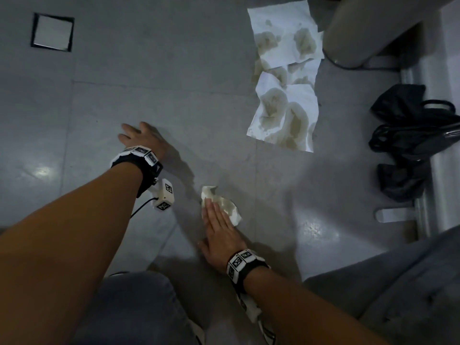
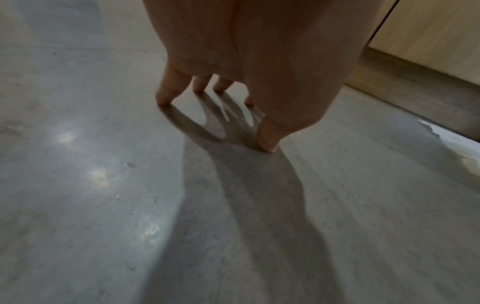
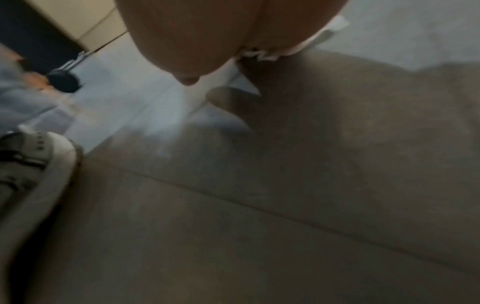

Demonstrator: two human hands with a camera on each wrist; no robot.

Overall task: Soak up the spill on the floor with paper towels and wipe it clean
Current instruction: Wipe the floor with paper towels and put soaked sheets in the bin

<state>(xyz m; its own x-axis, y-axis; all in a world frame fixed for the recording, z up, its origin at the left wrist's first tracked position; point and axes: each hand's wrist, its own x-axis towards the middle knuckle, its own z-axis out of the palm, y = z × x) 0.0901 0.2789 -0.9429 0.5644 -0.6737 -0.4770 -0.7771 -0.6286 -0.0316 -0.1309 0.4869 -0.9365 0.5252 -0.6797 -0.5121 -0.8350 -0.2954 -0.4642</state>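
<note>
My right hand (image 1: 217,224) lies flat with straight fingers on a crumpled, stained paper towel wad (image 1: 227,204) on the grey floor, low in the middle of the head view. The right wrist view is blurred; the wad (image 3: 322,40) peeks out past the palm. My left hand (image 1: 139,136) is propped on the bare floor to the left, fingertips (image 2: 163,98) spread and touching the tile, holding nothing. Several flat paper towels (image 1: 286,75) with yellowish wet patches lie spread at the upper right; one edge (image 2: 451,142) shows in the left wrist view.
A square floor hatch (image 1: 52,32) is at the far left. A grey rounded base (image 1: 366,33) stands beyond the flat towels, with black bags (image 1: 410,138) along a metal rail on the right. My knee (image 1: 132,310) and a white shoe (image 3: 33,162) are close below.
</note>
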